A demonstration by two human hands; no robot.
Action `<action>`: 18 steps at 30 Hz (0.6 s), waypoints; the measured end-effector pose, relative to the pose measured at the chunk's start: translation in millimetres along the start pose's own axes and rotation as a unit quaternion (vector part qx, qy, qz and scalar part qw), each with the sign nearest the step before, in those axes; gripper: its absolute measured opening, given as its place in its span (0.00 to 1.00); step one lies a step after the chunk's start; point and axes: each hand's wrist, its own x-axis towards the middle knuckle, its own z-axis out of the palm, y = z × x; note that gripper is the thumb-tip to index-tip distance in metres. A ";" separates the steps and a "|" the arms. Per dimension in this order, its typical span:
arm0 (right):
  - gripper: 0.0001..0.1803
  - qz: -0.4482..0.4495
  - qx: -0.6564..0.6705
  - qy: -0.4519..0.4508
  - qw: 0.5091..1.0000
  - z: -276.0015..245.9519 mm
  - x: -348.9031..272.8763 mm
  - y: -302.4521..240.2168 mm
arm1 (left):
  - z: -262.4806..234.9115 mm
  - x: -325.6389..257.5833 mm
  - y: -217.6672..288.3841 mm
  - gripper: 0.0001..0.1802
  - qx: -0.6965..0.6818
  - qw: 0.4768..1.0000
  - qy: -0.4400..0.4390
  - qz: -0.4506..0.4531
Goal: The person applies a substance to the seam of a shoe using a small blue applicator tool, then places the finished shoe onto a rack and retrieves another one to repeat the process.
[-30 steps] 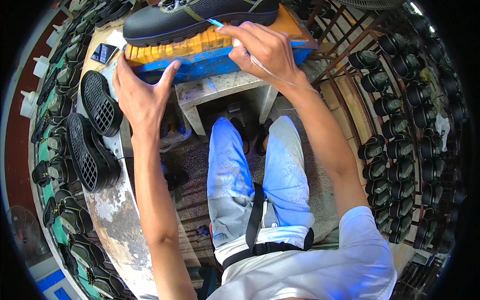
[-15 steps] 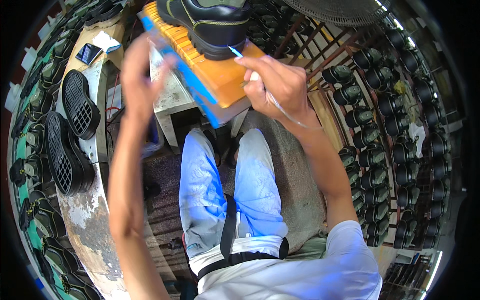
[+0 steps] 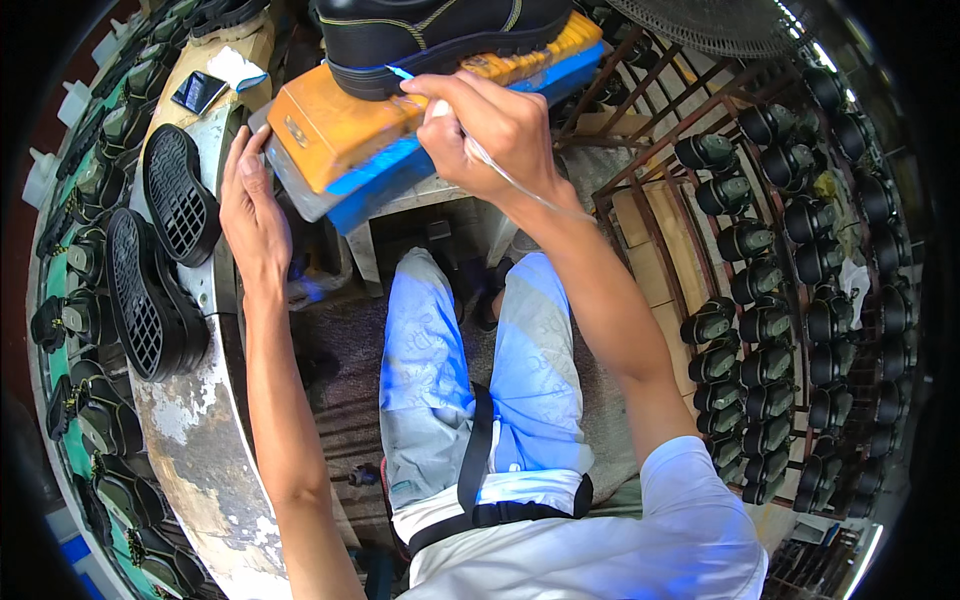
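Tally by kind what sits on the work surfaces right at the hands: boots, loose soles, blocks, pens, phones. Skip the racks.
Black boot on the block: 1
Loose black soles on the curved bench: 2
Orange-and-blue block, steadied by the left hand: 1
Thin blue-tipped pen in the right hand: 1
Dark phone: 1
Total: 6

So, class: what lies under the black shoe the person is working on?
Under the black shoe lies an orange block with a blue layer beneath. The right hand with its thin tool covers part of the sole; whatever supports the block is mostly hidden.
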 end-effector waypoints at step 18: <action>0.14 0.114 -0.140 0.000 0.984 -84.9 -21.2 31.7 | 24.8 58.2 -49.7 0.26 0.049 0.995 -0.089 -0.011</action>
